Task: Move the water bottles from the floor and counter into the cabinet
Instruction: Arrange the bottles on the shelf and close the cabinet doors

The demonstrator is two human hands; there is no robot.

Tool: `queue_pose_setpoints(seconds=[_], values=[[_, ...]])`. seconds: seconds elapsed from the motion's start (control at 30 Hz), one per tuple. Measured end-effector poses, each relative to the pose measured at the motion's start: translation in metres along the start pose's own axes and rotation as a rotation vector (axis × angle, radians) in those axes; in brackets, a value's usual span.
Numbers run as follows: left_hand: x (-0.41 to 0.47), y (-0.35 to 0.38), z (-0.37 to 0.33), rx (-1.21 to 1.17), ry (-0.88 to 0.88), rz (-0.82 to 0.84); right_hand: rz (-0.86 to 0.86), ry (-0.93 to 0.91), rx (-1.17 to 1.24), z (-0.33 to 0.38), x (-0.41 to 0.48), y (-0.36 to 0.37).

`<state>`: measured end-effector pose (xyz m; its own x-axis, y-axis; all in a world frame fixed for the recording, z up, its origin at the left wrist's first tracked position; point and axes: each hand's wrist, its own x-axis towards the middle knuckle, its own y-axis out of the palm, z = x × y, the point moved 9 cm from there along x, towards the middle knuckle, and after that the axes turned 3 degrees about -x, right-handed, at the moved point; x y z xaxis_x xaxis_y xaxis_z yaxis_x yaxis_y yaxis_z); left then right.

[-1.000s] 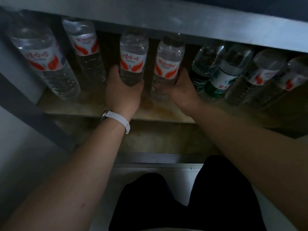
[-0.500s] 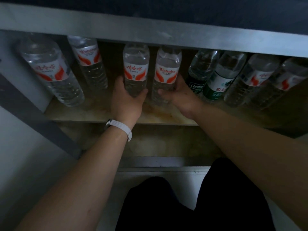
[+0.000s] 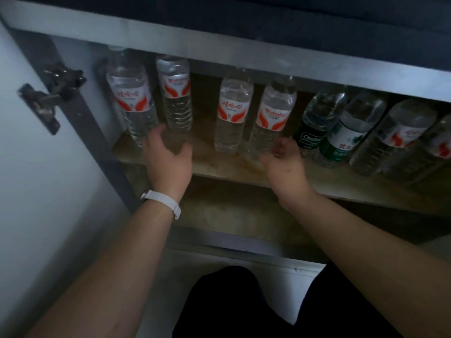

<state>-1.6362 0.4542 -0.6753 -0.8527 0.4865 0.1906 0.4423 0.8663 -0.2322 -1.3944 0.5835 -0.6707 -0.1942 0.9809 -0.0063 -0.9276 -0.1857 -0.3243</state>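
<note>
slide the second bottle (image 3: pixel 174 93) straight back along the shelf (image 3: pixel 219 168) by its base, keeping it upright and clear of its neighbours. your left hand (image 3: pixel 168 159) has its fingers (image 3: pixel 155 137) curled round that base. your right hand (image 3: pixel 284 164) hangs loosely open, holding nothing, just beside the fourth bottle (image 3: pixel 274 115) standing in the cabinet (image 3: pixel 219 52).
</note>
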Motion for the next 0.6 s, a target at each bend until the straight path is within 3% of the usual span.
queue_pose_setpoints(seconds=[0.17, 0.37, 0.6], values=[[0.016, -0.034, 0.011, -0.024, -0.068, -0.165, 0.146, -0.072, -0.131, 0.019, -0.018, 0.046], [0.045, -0.032, 0.019, -0.06, -0.047, -0.129, 0.322, -0.236, -0.222, 0.075, -0.004, 0.127], [0.068, -0.033, 0.031, -0.017, -0.018, -0.163, 0.222, -0.201, -0.208, 0.093, 0.047, 0.176]])
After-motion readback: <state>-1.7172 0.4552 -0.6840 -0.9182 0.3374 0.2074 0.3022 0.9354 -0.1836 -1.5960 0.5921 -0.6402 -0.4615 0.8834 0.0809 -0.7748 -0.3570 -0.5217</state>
